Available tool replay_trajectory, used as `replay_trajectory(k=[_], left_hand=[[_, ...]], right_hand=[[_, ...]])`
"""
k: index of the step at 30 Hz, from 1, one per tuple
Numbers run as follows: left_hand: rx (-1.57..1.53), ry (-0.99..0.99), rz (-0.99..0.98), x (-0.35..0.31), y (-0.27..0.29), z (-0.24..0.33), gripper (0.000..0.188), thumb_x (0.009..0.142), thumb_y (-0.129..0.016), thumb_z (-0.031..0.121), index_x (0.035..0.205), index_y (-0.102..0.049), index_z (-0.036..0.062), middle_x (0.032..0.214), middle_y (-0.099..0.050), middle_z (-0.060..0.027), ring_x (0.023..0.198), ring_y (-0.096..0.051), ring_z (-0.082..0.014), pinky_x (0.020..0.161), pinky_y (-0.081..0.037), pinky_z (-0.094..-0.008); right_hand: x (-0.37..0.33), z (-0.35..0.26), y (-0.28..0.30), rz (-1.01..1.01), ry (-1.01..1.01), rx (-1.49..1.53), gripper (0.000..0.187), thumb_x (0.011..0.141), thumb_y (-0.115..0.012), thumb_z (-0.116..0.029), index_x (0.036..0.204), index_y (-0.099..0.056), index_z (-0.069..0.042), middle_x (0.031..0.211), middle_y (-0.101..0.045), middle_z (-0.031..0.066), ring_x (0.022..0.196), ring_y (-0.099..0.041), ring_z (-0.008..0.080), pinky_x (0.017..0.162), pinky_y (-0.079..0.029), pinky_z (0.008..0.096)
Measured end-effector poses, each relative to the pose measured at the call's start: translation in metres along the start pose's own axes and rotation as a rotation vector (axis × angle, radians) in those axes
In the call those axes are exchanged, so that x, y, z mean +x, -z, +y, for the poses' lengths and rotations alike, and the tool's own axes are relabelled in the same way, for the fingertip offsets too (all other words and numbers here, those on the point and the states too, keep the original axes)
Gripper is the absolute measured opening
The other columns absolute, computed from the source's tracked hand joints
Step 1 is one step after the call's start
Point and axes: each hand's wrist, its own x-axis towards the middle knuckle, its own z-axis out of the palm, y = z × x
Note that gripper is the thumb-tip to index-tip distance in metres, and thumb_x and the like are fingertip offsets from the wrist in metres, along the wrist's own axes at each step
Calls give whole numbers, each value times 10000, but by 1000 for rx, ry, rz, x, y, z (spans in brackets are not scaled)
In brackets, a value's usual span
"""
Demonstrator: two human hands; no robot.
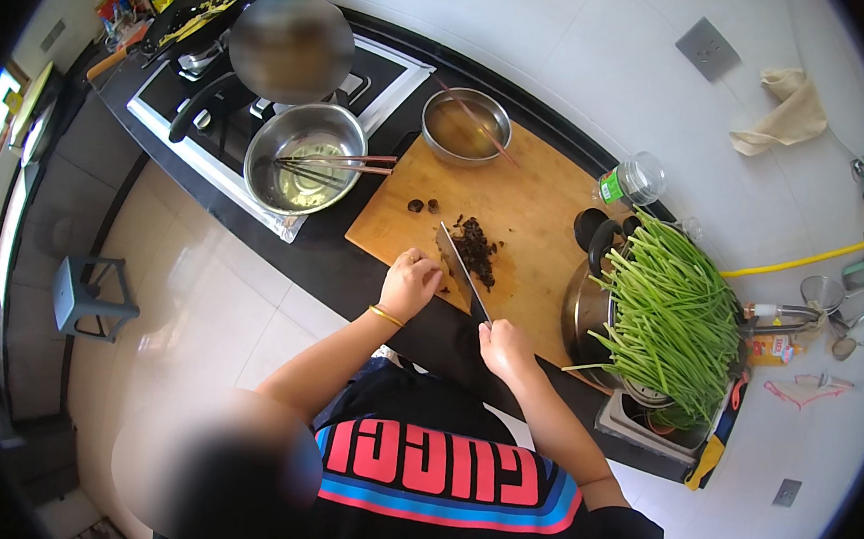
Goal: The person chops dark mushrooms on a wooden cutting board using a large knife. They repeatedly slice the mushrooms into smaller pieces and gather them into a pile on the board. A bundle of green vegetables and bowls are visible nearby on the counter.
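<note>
My right hand (pixel 507 349) grips the handle of a kitchen knife (pixel 463 269), its blade slanting up and left over the wooden cutting board (pixel 543 192). Just right of the blade lies a heap of finely chopped dark brown food (pixel 474 250), its kind too small to tell. My left hand (pixel 412 284), with a yellow bangle at the wrist, is at the board's near edge, left of the blade. Its fingers are curled together; anything between them is hidden. Two small round dark pieces (pixel 415 205) rest farther up on the board.
A metal bowl of yellowish liquid (pixel 464 132) with chopsticks across it stands at the board's far edge. Left is a steel pot (pixel 303 185) holding a whisk, beside the stove (pixel 385 81). Green stalks (pixel 671 316) are heaped over a pot at right. A jar (pixel 644 179) stands behind.
</note>
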Motion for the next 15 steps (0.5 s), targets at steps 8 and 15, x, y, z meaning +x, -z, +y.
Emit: replay_trajectory(k=[8,15], left_hand=[[101,-241,-59,-2,-2,3,119,677,-671,115,727,-607,28,750,-549,-111,718,-545,-300,646,-451,-366],[92,-164,-50,6,4,14,106,674,-655,95,705,-580,27,759,-532,-115,731,-534,-304,660,-443,-372]], right_hand=[[11,14,1,31,-80,143,356,851,-474,-266,773,-613,51,748,-582,275,756,-570,426,687,-454,464],[-4,17,22,70,-192,258,357,842,-498,-267,755,-605,62,725,-569,284,735,-567,428,664,-444,456]])
